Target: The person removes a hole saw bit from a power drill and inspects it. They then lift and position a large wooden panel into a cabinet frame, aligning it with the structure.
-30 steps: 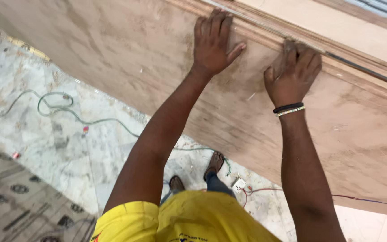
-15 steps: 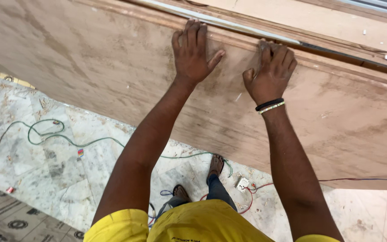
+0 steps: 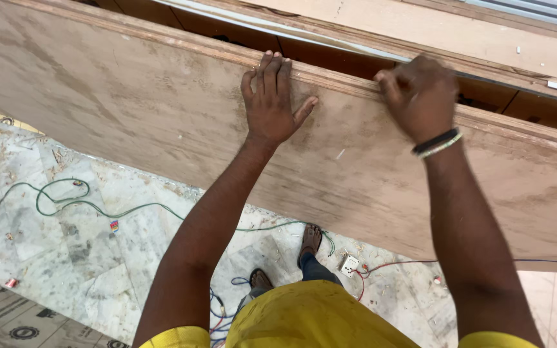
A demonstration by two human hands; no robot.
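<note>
You've got a big plywood sheet (image 3: 162, 122) standing on its long edge, leaning away from you against a stack of more boards (image 3: 420, 29) behind it, with its bottom edge down near the marble floor (image 3: 66, 238).

Your left hand (image 3: 272, 103) is flat on the face of the sheet, fingers spread and straight, fingertips right up at the top edge, thumb splayed out to the side. That's a push or a steadying press, not a grip.

Your right hand (image 3: 420, 93) is a different story: it's curled over the top edge, fingers hooked round the back where I can't see them, so it looks closed on the edge itself. The wristbands (image 3: 436, 143) sit just below it.

My read is you're at the "get hold of it" stage, one hand bracing, one hand hooked, before shifting or tipping the sheet. If that's it, the next bit wants both hands properly on the edge, since a flat palm won't stop a sheet this size if it starts to go.

Also watch your feet (image 3: 307, 241). You're in sandals, standing close to the bottom edge, and there's a green cable (image 3: 66, 203) looped over the floor plus a small white plug box (image 3: 349, 265) right by your toes.
</note>
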